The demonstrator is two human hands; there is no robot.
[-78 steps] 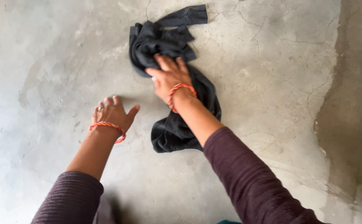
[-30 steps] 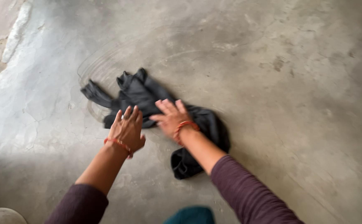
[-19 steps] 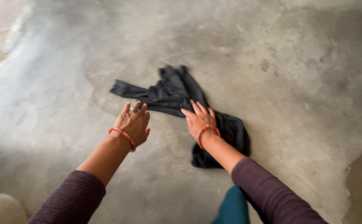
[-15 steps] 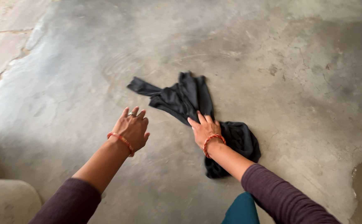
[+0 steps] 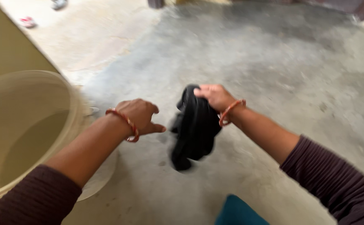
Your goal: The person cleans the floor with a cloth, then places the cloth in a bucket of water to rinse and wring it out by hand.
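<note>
A black cloth (image 5: 194, 127) hangs bunched in the air above the wet grey concrete floor (image 5: 282, 58). My right hand (image 5: 215, 96) grips its top end, and the rest dangles down below the wrist. My left hand (image 5: 139, 116) hovers just left of the cloth, palm down, fingers loosely curled with the thumb pointing toward the cloth, holding nothing. Both wrists wear red-orange bangles, and both arms are in dark maroon ribbed sleeves.
A large cream plastic tub (image 5: 27, 129) stands at the left, close under my left forearm. A teal garment patch (image 5: 238, 212) shows at the bottom edge. Small objects (image 5: 25, 21) lie on the pale dry floor at the far upper left.
My right hand has lifted the black cloth off the floor, where it lay pressed flat before. The view has swung left, bringing the cream tub into sight. My left hand has risen off the floor.
</note>
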